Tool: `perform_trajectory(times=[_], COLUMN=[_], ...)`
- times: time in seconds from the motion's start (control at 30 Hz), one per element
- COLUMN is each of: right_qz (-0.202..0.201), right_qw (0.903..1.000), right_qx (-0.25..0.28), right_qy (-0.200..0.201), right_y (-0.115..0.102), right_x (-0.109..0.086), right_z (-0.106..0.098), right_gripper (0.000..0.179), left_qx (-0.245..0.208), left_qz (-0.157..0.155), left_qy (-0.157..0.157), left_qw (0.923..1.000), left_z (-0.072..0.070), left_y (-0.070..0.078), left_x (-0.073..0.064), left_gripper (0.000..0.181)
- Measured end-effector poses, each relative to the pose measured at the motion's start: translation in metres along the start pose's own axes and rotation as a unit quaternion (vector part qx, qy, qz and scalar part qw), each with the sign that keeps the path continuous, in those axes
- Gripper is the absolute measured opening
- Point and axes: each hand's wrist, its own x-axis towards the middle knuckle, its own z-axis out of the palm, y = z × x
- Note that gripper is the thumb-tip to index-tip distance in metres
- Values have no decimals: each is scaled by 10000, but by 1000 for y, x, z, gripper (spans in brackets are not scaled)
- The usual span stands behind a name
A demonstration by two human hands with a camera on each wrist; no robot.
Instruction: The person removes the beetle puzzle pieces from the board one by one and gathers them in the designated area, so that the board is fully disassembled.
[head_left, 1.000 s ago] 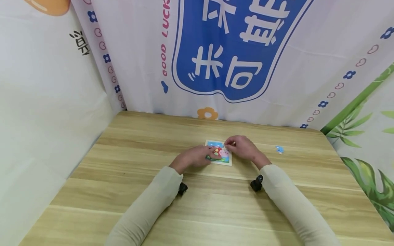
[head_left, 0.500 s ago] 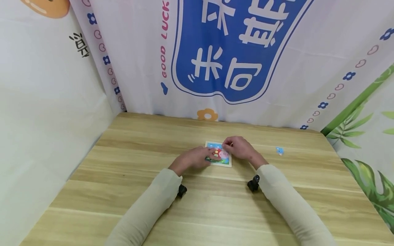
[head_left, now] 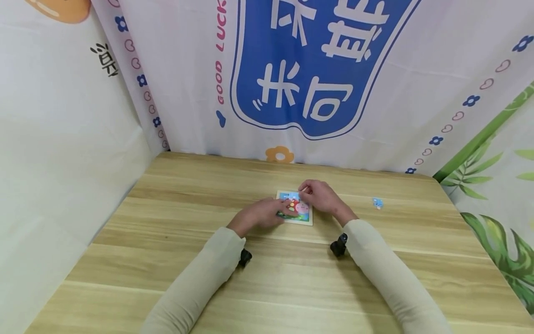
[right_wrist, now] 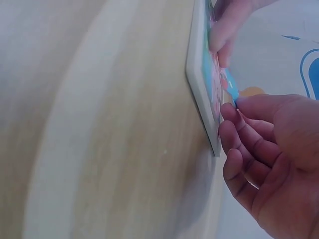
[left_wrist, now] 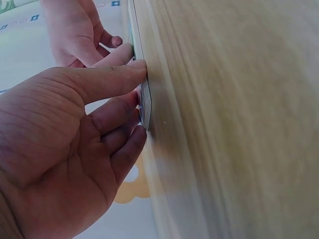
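Note:
A small square jigsaw board (head_left: 301, 223) with a pale rim and a pink cartoon pig in red lies flat toward the table's far side. My left hand (head_left: 264, 213) rests on its left part, fingers stretched over the picture and thumb at the near edge. At the board's upper right, my right hand (head_left: 320, 195) pinches a blue puzzle piece (right_wrist: 230, 85) between thumb and index finger. The right wrist view shows this piece tilted just above the picture, and the other right fingers loosely curled beside the board. Part of the picture is hidden under the left hand.
Another blue puzzle piece (head_left: 377, 202) lies on the wooden table (head_left: 267, 278), right of the board. A printed white curtain (head_left: 192, 93) hangs along the table's back edge, with more cloth at both sides. Black wrist cameras sit under both sleeves.
My right hand has shifted a little left along the board's upper edge with the puzzle piece. The left hand stays in place on the board.

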Motion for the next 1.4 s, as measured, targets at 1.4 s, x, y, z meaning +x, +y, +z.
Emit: perform_trajectory(times=[1.4], right_qz=[-237], right_qw=[9949], right_qx=[-598], right_qy=[774], right_y=[-8], right_x=[-11], right_z=[-7], right_gripper=[10], left_qx=[524], left_qz=[-237], left_qy=[-156], left_qw=[9982], left_z=[2], left_y=[7], left_x=[1], left_gripper=[57])
